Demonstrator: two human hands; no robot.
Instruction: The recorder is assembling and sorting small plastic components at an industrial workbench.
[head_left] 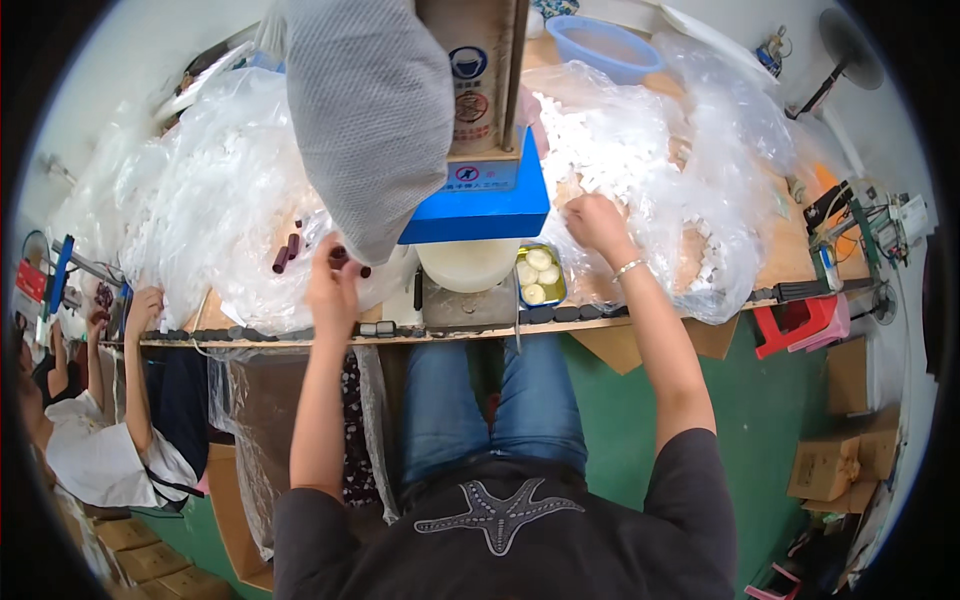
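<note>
My left hand [331, 287] is at the table's left side, fingers curled around a short dark red tube [338, 257]. More dark red tubes [281, 259] lie on the clear plastic to its left. To the right, my right hand [597, 224] is closed beside a heap of small white pieces [590, 150] on a plastic sheet; what its fingers hold, if anything, is hidden. Between the hands stands a machine with a blue block [484, 205] above a round whitish base [468, 264]. A grey cloth cover [370, 120] hangs on the machine's left.
A small tin [541, 276] with round pale pieces sits right of the base. A blue basin [604, 48] is at the back. Clear plastic bags [215, 175] cover the left side. Another person [120, 440] works at far left. A red stool [798, 325] stands at right.
</note>
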